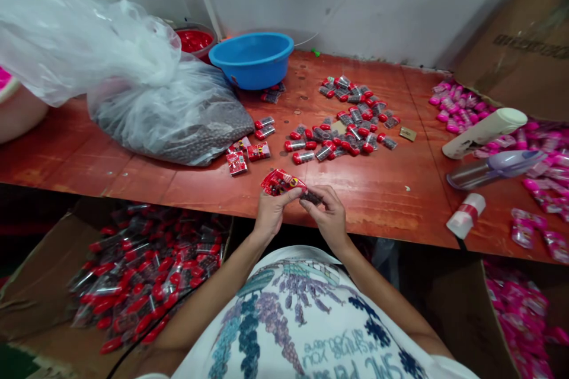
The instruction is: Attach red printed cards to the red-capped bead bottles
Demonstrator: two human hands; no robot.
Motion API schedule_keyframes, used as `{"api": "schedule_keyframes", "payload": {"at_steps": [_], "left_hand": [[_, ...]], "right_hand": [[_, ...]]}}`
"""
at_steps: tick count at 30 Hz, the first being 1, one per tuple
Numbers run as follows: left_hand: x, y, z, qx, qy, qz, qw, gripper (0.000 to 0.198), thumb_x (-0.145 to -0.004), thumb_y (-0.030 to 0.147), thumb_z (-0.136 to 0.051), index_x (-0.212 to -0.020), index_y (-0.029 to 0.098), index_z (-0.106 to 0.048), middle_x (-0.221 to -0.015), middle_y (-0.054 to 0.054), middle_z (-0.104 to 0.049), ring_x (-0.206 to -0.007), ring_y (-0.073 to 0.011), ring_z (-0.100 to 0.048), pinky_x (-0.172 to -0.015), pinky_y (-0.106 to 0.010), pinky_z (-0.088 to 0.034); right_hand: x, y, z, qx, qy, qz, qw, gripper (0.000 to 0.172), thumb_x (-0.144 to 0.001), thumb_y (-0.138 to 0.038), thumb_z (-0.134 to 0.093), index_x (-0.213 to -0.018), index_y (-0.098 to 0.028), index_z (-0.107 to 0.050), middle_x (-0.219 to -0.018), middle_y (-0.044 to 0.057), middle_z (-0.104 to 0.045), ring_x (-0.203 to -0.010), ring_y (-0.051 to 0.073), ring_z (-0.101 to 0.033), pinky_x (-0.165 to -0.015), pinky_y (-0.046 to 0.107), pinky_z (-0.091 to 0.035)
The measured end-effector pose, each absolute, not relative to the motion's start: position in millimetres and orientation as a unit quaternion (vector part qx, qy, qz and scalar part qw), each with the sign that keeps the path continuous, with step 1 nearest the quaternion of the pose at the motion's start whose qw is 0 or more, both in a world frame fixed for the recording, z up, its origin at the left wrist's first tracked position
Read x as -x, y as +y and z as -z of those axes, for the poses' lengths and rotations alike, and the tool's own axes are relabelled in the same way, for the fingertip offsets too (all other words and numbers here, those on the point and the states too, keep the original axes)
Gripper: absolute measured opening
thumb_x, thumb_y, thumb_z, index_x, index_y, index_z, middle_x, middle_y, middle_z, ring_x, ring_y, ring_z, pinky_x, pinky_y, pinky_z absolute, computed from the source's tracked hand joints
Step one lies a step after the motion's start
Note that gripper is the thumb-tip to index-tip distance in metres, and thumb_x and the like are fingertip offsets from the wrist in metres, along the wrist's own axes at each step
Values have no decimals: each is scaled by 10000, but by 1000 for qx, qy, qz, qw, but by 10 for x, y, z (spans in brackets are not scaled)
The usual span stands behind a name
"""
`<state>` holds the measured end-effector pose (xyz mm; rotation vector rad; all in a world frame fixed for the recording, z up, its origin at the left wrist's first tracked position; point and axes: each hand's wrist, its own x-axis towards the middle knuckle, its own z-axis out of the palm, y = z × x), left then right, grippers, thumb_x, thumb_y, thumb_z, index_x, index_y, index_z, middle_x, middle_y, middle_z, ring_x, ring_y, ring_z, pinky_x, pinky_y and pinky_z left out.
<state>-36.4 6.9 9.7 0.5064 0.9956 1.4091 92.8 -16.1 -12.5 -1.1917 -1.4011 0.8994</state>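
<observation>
Near the table's front edge, my left hand (272,211) is closed on a red printed packet (281,182), pinching it between thumb and fingers. Right beside it, my right hand (329,213) has its fingers closed around a small clear tube of dark beads (312,196), mostly hidden by the fingers. The tube's end meets the packet; whether it is inside cannot be made out. Beyond my hands lies a loose pile of red-capped tubes (351,136) filled with dark beads. Several folded red packets (258,151) lie to the left of them.
A large plastic bag of dark beads (178,112) and a blue basin (253,59) stand at the back left. On the right are a white bottle (484,132), a clear bottle (489,169), a white roll (466,216) and pink tubes. Below left, a carton (40,260) holds packed tubes.
</observation>
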Motion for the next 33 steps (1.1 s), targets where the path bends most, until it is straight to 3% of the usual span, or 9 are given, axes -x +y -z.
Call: {"api": "schedule_keyframes", "payload": {"at_steps": [5,11,18,24,30,33], "left_hand": [[406,68,-141,-257,418,-581,649,263,-526,94,-822,-753,144,-700,-748,-25,-711,-703,-145,-648,-741,-251,-514],[389,60,-112,-262,431,-608,613,224,-528,107,-824,-699,150,-687,-682,3,-686,-643,-119,-620,-689,-220,-502],[416,75,-105,-278,439,-551,654,273,-488,92,-837,-723,121,-700,-720,-26,-701,-666,-136,-625,-721,-246,-504],[416,116,-177,-248,464,-550,648,246,-487,104,-839,-689,122,-698,-684,-16,-693,-634,-129,-618,-693,-235,-502],[341,55,-150,-295,463,-470,692,243,-531,111,-819,-757,103,-729,-758,-68,-721,-704,-175,-653,-724,-261,-509],[323,47,-126,-289,462,-484,685,262,-548,148,-826,-787,109,-726,-782,-70,-722,-716,-175,-657,-712,-255,-514]], "right_hand": [[-876,-191,166,518,-505,-419,549,314,-764,-281,-704,-1059,-223,-612,-964,28,-639,-867,165,-621,-785,304,-510],[-879,-179,129,519,-543,-370,547,229,-761,-284,-700,-976,-221,-646,-933,31,-632,-846,165,-612,-772,308,-515],[-902,-167,162,503,-441,-501,549,349,-693,-308,-762,-993,-213,-611,-901,18,-659,-802,170,-637,-756,326,-547],[-1075,-158,145,442,-571,-486,492,386,-802,-310,-660,-1184,-290,-610,-1089,43,-554,-1025,187,-591,-895,344,-519],[-1179,-145,228,435,-540,-508,510,543,-795,-267,-667,-1305,-342,-495,-1177,42,-499,-880,134,-600,-829,320,-542],[-1224,-151,245,438,-558,-510,488,506,-806,-268,-651,-1290,-330,-521,-1188,44,-528,-919,148,-602,-851,330,-529]]}}
